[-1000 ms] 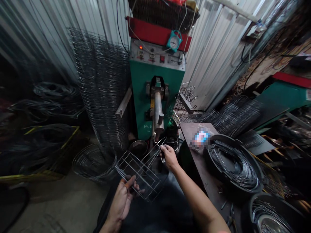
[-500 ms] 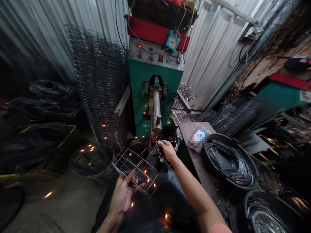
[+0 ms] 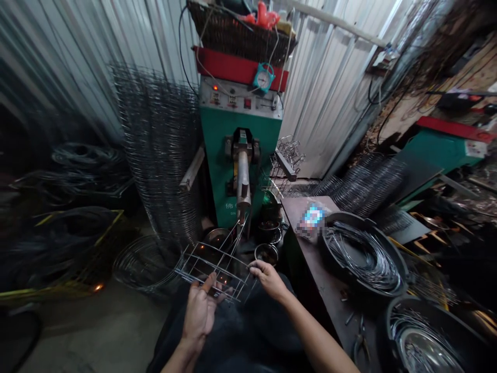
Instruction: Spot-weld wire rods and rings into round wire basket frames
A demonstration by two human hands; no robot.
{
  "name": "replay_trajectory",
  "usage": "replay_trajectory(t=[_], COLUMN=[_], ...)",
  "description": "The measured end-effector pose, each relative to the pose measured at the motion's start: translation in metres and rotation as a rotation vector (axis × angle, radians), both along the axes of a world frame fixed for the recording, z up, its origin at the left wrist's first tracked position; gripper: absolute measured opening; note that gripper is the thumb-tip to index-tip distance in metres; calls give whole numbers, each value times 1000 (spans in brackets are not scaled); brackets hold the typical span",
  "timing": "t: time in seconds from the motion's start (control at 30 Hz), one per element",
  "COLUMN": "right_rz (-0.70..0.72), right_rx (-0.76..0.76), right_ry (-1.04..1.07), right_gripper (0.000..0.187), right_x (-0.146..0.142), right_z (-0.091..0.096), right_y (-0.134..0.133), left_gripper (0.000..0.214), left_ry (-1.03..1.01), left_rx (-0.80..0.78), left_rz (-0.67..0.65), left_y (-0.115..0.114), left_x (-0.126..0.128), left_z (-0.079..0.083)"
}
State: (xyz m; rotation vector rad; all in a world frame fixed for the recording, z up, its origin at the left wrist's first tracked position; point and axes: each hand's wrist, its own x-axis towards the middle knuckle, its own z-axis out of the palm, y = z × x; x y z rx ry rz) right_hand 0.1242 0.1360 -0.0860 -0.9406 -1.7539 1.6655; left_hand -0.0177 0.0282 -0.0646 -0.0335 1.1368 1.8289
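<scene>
Both my hands hold a flat rack of welded steel wire (image 3: 214, 270) low in front of me. My left hand (image 3: 199, 313) grips its near left side, and my right hand (image 3: 269, 280) pinches its right end. Long wires from the rack reach up towards the lower electrode arm of a green spot-welding machine (image 3: 236, 124). The rack's tips sit just below that arm (image 3: 243, 178), and I cannot tell whether they touch it. Dark trousers fill the space under my hands.
To the right, a steel workbench (image 3: 310, 259) carries black tubs of coiled wire (image 3: 361, 256) and pliers (image 3: 359, 344). Welded racks (image 3: 285, 160) are stacked beside the machine. A small metal bowl (image 3: 266, 254) sits near my right hand. Tall wire mesh (image 3: 159, 155) stands left.
The rack and my right hand have moved down towards me, away from the electrode arm. The bright sparks around the rack have gone, leaving one glowing speck on the floor.
</scene>
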Motion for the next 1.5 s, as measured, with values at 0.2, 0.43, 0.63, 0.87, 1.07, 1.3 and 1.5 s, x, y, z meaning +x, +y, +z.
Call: replay_trajectory(t=[0.2, 0.43, 0.63, 0.87, 1.07, 1.3, 1.5], right_rz=[-6, 16, 34, -150, -164, -45, -126], right_rx=[-5, 15, -67, -205, -509, -537, -559], right_ry=[30, -6, 62, 192, 254, 275, 294], right_gripper=[23, 22, 29, 29, 32, 35, 29], right_x=[-9, -6, -8, -19, -8, 31, 45], right_z=[6, 5, -7, 23, 70, 85, 80], right_y=[1, 1, -3, -34, -52, -50, -67], left_gripper=[19, 16, 28, 92, 56, 54, 54], left_ry=[-38, -80, 90, 1766, 2345, 2387, 2251], left_rx=[-12, -42, 0, 13, 241, 611, 604], left_rz=[6, -22, -74, -345, -500, -557, -491], left_y=[2, 1, -5, -76, -98, -88, -93], left_x=[-7, -10, -14, -28, -50, -49, -16], left_z=[6, 11, -1, -51, -33, -1, -25])
